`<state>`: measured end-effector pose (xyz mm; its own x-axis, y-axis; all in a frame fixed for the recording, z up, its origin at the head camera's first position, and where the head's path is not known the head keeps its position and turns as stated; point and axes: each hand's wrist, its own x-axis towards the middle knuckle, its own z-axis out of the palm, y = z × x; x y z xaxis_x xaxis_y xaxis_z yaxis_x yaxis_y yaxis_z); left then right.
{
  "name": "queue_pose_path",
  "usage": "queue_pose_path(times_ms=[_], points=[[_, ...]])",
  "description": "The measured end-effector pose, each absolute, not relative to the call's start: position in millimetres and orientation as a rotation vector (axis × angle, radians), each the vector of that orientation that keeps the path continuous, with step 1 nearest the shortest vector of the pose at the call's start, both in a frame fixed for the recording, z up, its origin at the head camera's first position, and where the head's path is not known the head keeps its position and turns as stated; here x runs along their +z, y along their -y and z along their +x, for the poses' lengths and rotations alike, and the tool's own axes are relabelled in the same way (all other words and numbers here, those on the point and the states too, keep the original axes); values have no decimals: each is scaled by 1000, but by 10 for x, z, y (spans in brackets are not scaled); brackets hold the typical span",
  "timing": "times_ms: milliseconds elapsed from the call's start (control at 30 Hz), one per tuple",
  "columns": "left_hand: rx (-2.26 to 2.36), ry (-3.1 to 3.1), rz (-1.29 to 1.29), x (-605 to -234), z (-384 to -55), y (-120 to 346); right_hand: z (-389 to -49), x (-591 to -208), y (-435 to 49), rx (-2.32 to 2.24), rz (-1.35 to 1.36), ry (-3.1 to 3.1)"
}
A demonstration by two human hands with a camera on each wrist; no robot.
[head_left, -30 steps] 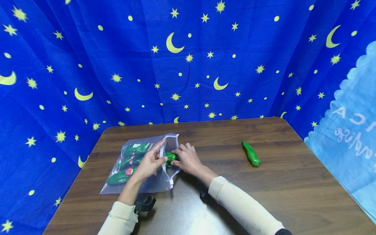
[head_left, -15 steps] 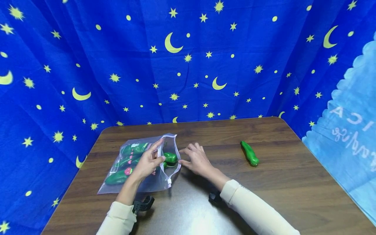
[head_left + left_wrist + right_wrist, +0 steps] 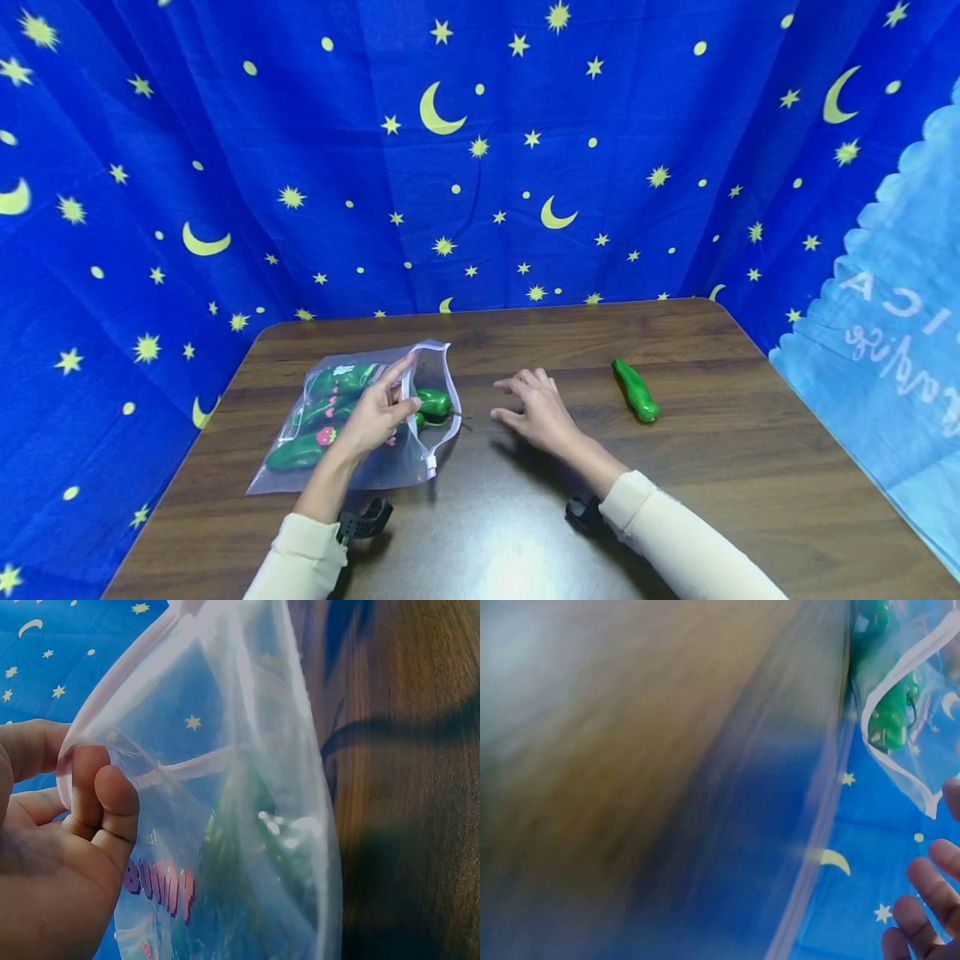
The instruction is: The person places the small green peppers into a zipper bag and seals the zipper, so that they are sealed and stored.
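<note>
A clear zip bag (image 3: 405, 473) with printed pictures lies at the left, its mouth gaping to the right. My left hand (image 3: 371, 423) pinches the near lip of that mouth; the left wrist view shows the lip (image 3: 67, 761) between thumb and fingers. Several long green peppers fill the bag, and one green pepper (image 3: 435, 402) sits just inside the mouth, its thin stem poking out. My right hand (image 3: 543, 415) hovers between the bag and a loose green pepper (image 3: 636, 392), fingers spread and slightly bent, holding nothing.
The brown wooden table (image 3: 720, 467) is bounded at the back and sides by a blue curtain (image 3: 510, 183) with moons and stars. A pale blue cloth (image 3: 892, 317) hangs at the right. The bag's white slider (image 3: 431, 464) is at the mouth's near end.
My right hand has let go of the pepper in the bag's mouth and drawn back to the right, toward the loose pepper. The left hand stays on the bag.
</note>
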<state>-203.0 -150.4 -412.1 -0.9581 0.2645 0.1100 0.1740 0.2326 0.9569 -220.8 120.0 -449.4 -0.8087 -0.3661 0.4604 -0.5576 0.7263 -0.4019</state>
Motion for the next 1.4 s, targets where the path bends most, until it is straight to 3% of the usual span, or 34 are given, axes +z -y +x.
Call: queue_pose_path(times_ms=[1400], points=[[1837,-2425,431,-4165,-2013,1571,-2108,-4589,-2705,834,7,2681]])
